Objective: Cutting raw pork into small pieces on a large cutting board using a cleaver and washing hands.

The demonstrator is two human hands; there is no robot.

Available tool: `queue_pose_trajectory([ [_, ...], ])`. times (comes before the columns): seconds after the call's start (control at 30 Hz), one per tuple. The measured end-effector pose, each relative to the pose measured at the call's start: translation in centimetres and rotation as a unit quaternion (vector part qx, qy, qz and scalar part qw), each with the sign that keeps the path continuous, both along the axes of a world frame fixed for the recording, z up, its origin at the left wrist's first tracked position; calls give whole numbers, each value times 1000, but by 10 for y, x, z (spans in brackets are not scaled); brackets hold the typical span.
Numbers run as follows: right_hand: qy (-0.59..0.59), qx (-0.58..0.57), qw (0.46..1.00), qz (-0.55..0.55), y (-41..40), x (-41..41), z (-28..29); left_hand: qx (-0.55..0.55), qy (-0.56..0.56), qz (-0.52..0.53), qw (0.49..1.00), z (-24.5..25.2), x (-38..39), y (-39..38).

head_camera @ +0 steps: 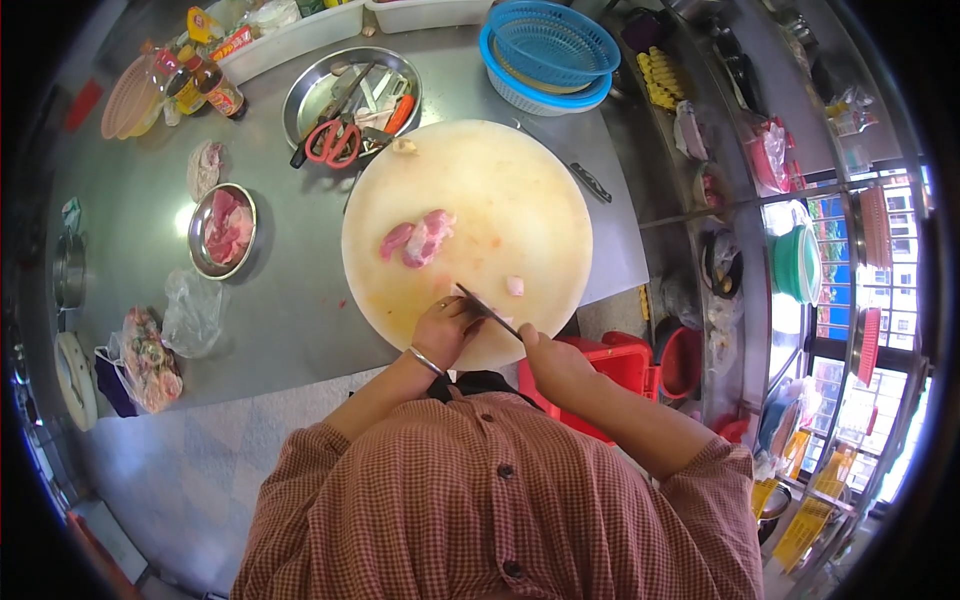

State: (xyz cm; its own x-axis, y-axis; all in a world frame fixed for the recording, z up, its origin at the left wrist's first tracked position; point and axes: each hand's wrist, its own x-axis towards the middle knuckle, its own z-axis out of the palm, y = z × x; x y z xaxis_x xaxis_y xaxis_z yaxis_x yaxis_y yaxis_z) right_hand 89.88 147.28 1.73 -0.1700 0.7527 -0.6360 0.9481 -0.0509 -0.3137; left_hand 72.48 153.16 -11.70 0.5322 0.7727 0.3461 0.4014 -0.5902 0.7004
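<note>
A round, pale cutting board [480, 180] lies at the front edge of the steel table. My right hand [551, 360] is closed on the handle of a knife [491, 310], whose dark blade points up and to the left. Beside the blade, my left hand [448, 328] presses down at the near part of the board with bent fingers; they mostly hide a piece of pale meat beneath. Pieces of raw meat [427, 238] lie beyond my left hand, and one small pale piece [514, 286] is to the right of the blade.
A steel bowl of raw meat [251, 225] stands left of the board. Behind the board are a steel basin [289, 112] with red-handled scissors [332, 144] and stacked blue baskets [551, 45]. Another knife [591, 182] lies at the board's right. A red plastic bin [622, 352] stands below, right.
</note>
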Motion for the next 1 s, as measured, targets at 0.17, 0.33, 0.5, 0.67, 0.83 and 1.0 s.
queue_pose_trajectory([
  [0.17, 41, 83, 995, 22, 28, -16, -29, -2, 22, -5, 1000, 5, 2, 1],
  [0.33, 62, 21, 998, -13, 0, 8, -27, -33, 38, 4, 999, 6, 0, -2],
  [0.5, 72, 65, 995, -36, 11, -5, -38, -20, 23, 5, 1000, 1, 0, -1],
  [0.67, 77, 64, 994, -33, 50, -31, -34, 9, 33, -6, 999, -3, 1, -1],
  [0.83, 36, 1, 999, -20, 14, 11, -20, 1, 37, 13, 999, 3, -2, -4],
  [1.0, -9, 78, 996, -46, 0, 34, -17, 29, 39, -24, 999, 14, -7, -2],
])
